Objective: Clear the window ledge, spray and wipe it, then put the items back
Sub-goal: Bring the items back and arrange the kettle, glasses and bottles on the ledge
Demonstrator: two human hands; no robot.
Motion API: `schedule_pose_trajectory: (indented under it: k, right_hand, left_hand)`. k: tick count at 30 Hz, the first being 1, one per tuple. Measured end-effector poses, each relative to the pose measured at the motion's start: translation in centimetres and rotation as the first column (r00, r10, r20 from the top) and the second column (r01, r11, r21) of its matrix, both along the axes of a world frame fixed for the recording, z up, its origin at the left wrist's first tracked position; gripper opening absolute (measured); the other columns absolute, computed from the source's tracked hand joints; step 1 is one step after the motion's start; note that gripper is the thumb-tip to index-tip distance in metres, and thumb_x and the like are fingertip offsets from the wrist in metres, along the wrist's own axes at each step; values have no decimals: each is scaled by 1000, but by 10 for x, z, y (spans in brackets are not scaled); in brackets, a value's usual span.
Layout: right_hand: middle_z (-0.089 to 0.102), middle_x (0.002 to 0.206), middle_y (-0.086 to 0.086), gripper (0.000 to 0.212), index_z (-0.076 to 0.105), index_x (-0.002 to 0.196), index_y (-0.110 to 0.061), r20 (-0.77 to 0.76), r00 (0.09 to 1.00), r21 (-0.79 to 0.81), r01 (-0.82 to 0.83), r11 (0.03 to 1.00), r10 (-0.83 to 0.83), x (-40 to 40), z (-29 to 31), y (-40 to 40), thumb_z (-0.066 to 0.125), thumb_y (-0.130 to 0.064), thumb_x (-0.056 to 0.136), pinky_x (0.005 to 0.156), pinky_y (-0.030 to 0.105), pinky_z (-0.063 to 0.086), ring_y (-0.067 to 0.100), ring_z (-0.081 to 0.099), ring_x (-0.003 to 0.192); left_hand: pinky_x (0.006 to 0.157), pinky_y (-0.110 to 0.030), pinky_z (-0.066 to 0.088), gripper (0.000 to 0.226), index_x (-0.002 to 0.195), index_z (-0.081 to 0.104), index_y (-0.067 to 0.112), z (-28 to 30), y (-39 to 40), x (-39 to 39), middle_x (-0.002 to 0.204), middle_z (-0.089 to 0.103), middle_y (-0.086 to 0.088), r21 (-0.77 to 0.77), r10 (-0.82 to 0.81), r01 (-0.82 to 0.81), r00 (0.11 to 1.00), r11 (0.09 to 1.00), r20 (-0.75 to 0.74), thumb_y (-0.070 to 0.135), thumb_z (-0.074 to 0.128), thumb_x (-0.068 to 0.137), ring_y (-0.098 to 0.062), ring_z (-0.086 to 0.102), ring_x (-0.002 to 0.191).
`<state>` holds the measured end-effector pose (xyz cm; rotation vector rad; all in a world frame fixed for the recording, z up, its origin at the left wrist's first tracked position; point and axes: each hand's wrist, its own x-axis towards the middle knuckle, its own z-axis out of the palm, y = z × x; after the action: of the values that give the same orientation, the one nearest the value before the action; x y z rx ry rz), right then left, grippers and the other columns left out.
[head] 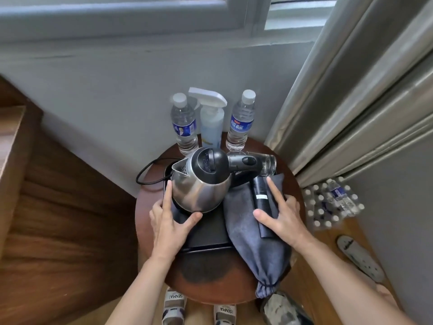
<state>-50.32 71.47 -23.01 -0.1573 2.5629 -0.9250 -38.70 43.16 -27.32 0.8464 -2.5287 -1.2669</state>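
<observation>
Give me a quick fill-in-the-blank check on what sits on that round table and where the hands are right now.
1. The spray bottle stands between two water ____.
2. The left hand holds the black tray beside the steel ____.
3. The right hand rests on a black tube lying on the grey ____.
4. Behind the kettle's handle, a clear ____ lies on its side.

Missing words: bottles; kettle; cloth bag; glass
</observation>
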Motion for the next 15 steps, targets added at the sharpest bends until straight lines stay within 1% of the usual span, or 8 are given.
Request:
schedule_pose_trajectory:
  k: [4,7,10,13,15]
  right_hand:
    - [40,122,14,88,12,138,-84,-61,998,-55,21,998,-25,2,-8,0,52,-90,60,118,38,28,33,36,131]
    - [41,118,13,87,14,138,-84,-86,996,-77,24,997,-31,5,-8,-3,53,-88,60,114,32,27,30,36,128]
    - [40,111,9,84,14,134,-88,-117,992,-108,29,994,-42,8,-3,-9,54,-85,60,105,22,22,25,36,122]
    - [39,114,8,84,15,133,-88,-123,992,-131,22,991,-38,11,9,-15,55,-84,59,102,19,19,19,32,119]
    - [38,119,9,86,16,135,-86,-128,991,-142,13,990,-31,13,18,-19,55,-84,59,105,20,18,17,30,121]
  left_hand:
    - [105,-39,37,111,154,7,64,-3,-2,1,117,46,-4,-1,2,-2,999,1000,-41,82,67,63,-18,37,111]
    - [102,-34,35,110,154,8,65,-4,-5,4,114,46,-4,6,3,-3,999,1000,-46,83,67,63,-17,37,109]
    - [100,-30,32,109,154,8,65,0,-10,8,113,47,-3,-7,8,-8,999,1000,-51,82,67,64,-14,36,109]
    - [98,-26,29,109,153,7,66,12,-14,12,115,47,-1,-24,21,-23,998,999,-52,81,67,63,-8,34,110]
    - [99,-28,30,110,154,9,64,23,-19,14,121,46,2,-19,23,-25,997,1000,-73,80,72,65,-7,32,113]
